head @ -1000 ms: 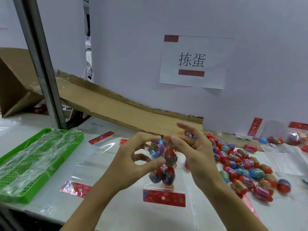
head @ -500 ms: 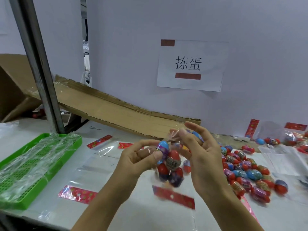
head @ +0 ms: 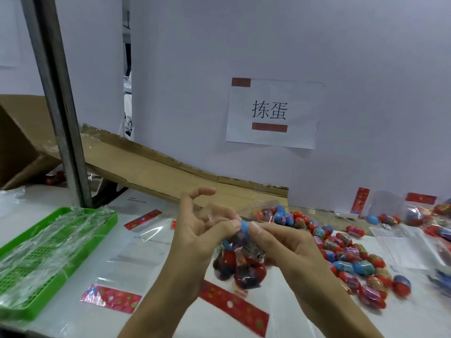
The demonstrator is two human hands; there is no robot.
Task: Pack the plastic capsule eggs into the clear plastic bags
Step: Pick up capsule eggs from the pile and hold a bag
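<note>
Above the table I hold a clear plastic bag (head: 240,267) filled with several red and blue capsule eggs. My left hand (head: 195,237) pinches the bag's top with thumb and fingers, its index finger raised. My right hand (head: 285,247) grips the bag's upper right side, the thumb pressing beside a blue egg (head: 244,228) at the top. A pile of loose capsule eggs (head: 346,254) lies on the table to the right of my hands.
Empty clear bags with red header strips (head: 112,297) lie flat on the white table. A green tray (head: 48,259) holding clear plastic sits at left beside a metal post (head: 58,113). A cardboard ramp (head: 156,174) leans behind. Filled bags (head: 415,215) lie far right.
The bag of eggs has stayed between both hands while my fingers shifted to its top. My left index finger has lifted and my right thumb now presses near the blue egg.
</note>
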